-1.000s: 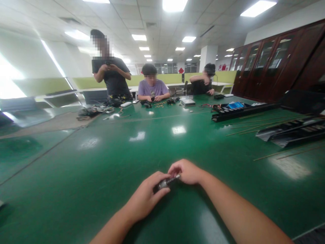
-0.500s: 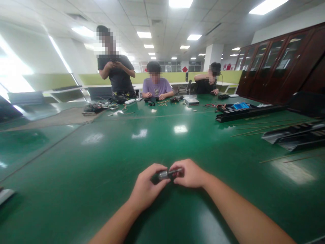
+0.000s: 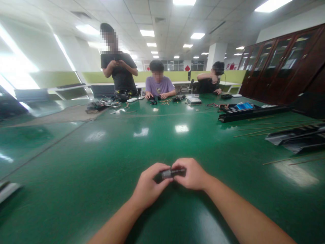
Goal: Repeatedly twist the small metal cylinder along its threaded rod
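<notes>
Left hand (image 3: pixel 148 184): fingers curled around a grey-banded cylinder (image 3: pixel 167 174).
Right hand (image 3: pixel 192 174): fingers closed about its dark end (image 3: pixel 179 172).
Alignment: I'd keep both grips in line.

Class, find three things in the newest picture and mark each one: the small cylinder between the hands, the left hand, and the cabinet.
cylinder (image 3: pixel 167 174), head view: on its grey band
left hand (image 3: pixel 147 185), head view: on its back
cabinet (image 3: pixel 281 66), head view: on its doors
</notes>
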{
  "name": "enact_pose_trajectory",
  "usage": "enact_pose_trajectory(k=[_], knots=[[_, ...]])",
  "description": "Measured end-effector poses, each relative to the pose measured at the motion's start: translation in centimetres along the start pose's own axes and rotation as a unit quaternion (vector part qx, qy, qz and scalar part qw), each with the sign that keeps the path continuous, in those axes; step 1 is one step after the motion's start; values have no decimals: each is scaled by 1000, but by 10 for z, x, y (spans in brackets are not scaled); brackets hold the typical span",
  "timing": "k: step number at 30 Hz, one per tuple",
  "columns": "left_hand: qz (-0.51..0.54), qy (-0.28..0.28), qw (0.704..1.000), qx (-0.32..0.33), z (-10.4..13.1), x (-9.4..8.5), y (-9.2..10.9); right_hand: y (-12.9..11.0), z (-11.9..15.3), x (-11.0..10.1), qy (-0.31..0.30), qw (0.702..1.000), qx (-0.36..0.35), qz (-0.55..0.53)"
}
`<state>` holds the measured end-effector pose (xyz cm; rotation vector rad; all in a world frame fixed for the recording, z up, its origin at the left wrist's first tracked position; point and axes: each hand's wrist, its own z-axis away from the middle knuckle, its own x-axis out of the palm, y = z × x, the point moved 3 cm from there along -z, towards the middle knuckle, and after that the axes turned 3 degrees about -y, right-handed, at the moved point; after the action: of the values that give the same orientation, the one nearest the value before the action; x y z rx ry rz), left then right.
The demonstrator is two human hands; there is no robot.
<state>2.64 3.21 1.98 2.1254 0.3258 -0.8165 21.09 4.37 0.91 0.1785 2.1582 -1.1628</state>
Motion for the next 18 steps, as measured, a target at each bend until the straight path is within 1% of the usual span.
enact_pose_trajectory(k=[5, 10, 18], knots=[[5, -7, 1000, -5, 0, 0, -3, -4, 1, 0, 3, 1000, -12, 7], [1, -12, 1000, -4, -1, 1, -4, -3, 1, -1, 8, 1000, -17, 12], [-18, -8, 1000, 1, -1, 0, -4, 2, 0, 0, 8, 1000, -3, 14]])
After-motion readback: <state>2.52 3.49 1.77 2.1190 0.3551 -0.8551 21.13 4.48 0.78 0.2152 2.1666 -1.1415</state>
